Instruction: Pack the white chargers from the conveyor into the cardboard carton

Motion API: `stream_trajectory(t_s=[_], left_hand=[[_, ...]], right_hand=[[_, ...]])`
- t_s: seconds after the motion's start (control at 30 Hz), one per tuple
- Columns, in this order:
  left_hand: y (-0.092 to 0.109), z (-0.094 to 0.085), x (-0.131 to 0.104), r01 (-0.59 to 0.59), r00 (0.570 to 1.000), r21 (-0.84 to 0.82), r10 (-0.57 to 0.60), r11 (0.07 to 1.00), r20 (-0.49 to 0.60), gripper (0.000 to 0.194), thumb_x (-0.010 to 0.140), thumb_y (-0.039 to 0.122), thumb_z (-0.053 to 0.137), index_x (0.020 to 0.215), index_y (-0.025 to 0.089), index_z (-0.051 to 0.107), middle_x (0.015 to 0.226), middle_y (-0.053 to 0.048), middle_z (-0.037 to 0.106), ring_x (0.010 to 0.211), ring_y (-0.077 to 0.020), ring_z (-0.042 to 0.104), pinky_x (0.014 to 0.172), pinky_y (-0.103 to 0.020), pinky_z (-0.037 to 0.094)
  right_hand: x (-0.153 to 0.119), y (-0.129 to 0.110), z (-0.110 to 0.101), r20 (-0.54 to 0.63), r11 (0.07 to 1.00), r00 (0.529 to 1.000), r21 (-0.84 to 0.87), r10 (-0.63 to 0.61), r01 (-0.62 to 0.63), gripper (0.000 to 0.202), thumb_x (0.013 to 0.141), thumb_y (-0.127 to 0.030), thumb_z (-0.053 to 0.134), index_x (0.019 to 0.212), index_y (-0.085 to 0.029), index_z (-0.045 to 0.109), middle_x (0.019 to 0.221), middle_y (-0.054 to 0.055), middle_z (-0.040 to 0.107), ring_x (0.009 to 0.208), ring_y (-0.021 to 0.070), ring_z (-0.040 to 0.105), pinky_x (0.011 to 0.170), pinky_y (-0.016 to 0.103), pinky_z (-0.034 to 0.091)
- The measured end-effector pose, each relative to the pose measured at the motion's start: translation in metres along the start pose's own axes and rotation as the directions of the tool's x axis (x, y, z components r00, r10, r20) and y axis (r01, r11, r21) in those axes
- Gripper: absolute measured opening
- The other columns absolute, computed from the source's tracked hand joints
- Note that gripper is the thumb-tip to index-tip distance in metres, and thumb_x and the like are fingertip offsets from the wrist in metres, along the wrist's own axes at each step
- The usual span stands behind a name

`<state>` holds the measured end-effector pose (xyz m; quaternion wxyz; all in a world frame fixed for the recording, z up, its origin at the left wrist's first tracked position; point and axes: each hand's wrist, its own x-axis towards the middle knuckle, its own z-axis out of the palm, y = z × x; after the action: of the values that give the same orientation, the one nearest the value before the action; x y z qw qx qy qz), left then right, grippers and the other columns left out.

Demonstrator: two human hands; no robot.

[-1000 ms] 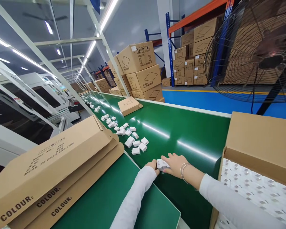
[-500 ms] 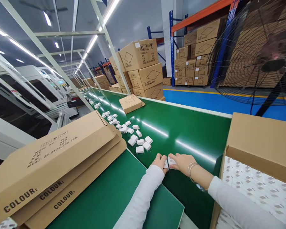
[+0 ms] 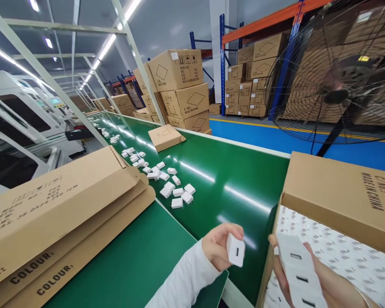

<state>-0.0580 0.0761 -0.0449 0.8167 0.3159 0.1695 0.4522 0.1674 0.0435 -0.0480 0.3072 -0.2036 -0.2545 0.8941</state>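
Observation:
Over the green conveyor, my left hand (image 3: 220,244) pinches one white USB charger (image 3: 236,250), its port side turned toward me. My right hand (image 3: 330,278) is wrapped round a row of white chargers (image 3: 300,273) with several ports showing, held above the near left part of an open carton (image 3: 332,177). That carton is filled with rows of white chargers (image 3: 340,252). Loose white chargers (image 3: 177,202) lie scattered on the green conveyor (image 3: 208,214), left of my hands and further up the line.
Flattened brown cartons (image 3: 67,214) are stacked on the left. A small brown box (image 3: 166,137) sits on the belt's far side. Behind the belt are stacked cartons (image 3: 182,85) and a large fan (image 3: 336,85). White machines (image 3: 16,107) stand at the left.
My hands have moved apart; the right has gone right to the open carton and now shows a row of chargers. The left holds a charger up. The view has shifted right.

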Motion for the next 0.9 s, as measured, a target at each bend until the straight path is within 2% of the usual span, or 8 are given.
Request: stream_trajectory(t_s=[0.07, 0.2, 0.4, 0.6, 0.8, 0.9], left_hand=[[-0.010, 0.008, -0.004, 0.029, 1.000, -0.010, -0.029, 1.000, -0.011, 0.036, 0.038, 0.011, 0.082, 0.067, 0.016, 0.063, 0.086, -0.002, 0.051, 0.062, -0.0082, 0.054, 0.052, -0.020, 0.037], [-0.016, 0.012, -0.010, 0.022, 0.999, 0.046, -0.020, 0.999, -0.051, 0.029, 0.038, 0.011, 0.082, 0.056, 0.014, 0.060, 0.092, -0.003, 0.048, 0.062, -0.0073, 0.051, 0.050, -0.020, 0.037], [-0.015, 0.014, -0.013, 0.012, 0.999, 0.056, -0.009, 0.998, -0.049, 0.027, 0.039, 0.010, 0.082, 0.052, 0.015, 0.059, 0.089, -0.002, 0.047, 0.062, -0.0075, 0.052, 0.052, -0.021, 0.039], [-0.016, 0.017, -0.012, -0.012, 0.990, 0.044, 0.018, 0.999, -0.138, 0.028, 0.039, 0.012, 0.083, 0.058, 0.018, 0.063, 0.096, -0.001, 0.047, 0.061, -0.0062, 0.051, 0.051, -0.021, 0.039], [-0.016, 0.023, -0.010, -0.026, 0.991, 0.102, 0.040, 0.994, -0.131, 0.035, 0.037, 0.014, 0.082, 0.044, 0.013, 0.047, 0.087, -0.002, 0.048, 0.061, -0.0072, 0.048, 0.050, -0.021, 0.037], [-0.018, 0.022, -0.009, 0.012, 0.988, 0.113, 0.006, 0.994, -0.157, 0.035, 0.033, 0.012, 0.082, 0.054, 0.015, 0.054, 0.083, -0.001, 0.050, 0.061, -0.0083, 0.049, 0.048, -0.020, 0.036]], right_hand=[[-0.002, 0.013, 0.001, 0.142, 0.997, 0.990, 0.082, -0.025, 0.014, 0.051, 0.082, -0.067, 0.033, 0.108, -0.029, 0.055, 0.079, 0.003, 0.065, 0.059, 0.0127, 0.060, 0.055, 0.024, 0.048], [0.002, 0.015, 0.010, 0.229, 0.996, 0.972, 0.086, -0.049, 0.030, 0.056, 0.078, -0.071, 0.037, 0.106, -0.025, 0.053, 0.079, 0.005, 0.066, 0.059, 0.0137, 0.062, 0.052, 0.022, 0.048], [0.005, 0.014, 0.010, 0.226, 0.995, 0.973, 0.098, -0.037, 0.016, 0.055, 0.078, -0.070, 0.040, 0.106, -0.023, 0.050, 0.079, 0.004, 0.066, 0.059, 0.0132, 0.061, 0.053, 0.023, 0.050], [0.003, 0.016, 0.003, 0.197, 0.997, 0.980, 0.078, -0.014, -0.001, 0.058, 0.082, -0.069, 0.030, 0.113, -0.024, 0.046, 0.083, 0.006, 0.066, 0.061, 0.0132, 0.061, 0.056, 0.027, 0.051], [0.004, 0.017, 0.003, 0.188, 0.997, 0.982, 0.075, -0.016, 0.002, 0.058, 0.081, -0.071, 0.026, 0.115, -0.027, 0.045, 0.084, 0.004, 0.065, 0.064, 0.0141, 0.062, 0.057, 0.028, 0.049], [0.005, 0.014, 0.009, 0.175, 0.999, 0.984, 0.032, 0.022, -0.028, 0.054, 0.082, -0.070, 0.030, 0.112, -0.028, 0.046, 0.084, 0.003, 0.064, 0.065, 0.0149, 0.061, 0.058, 0.029, 0.049]])
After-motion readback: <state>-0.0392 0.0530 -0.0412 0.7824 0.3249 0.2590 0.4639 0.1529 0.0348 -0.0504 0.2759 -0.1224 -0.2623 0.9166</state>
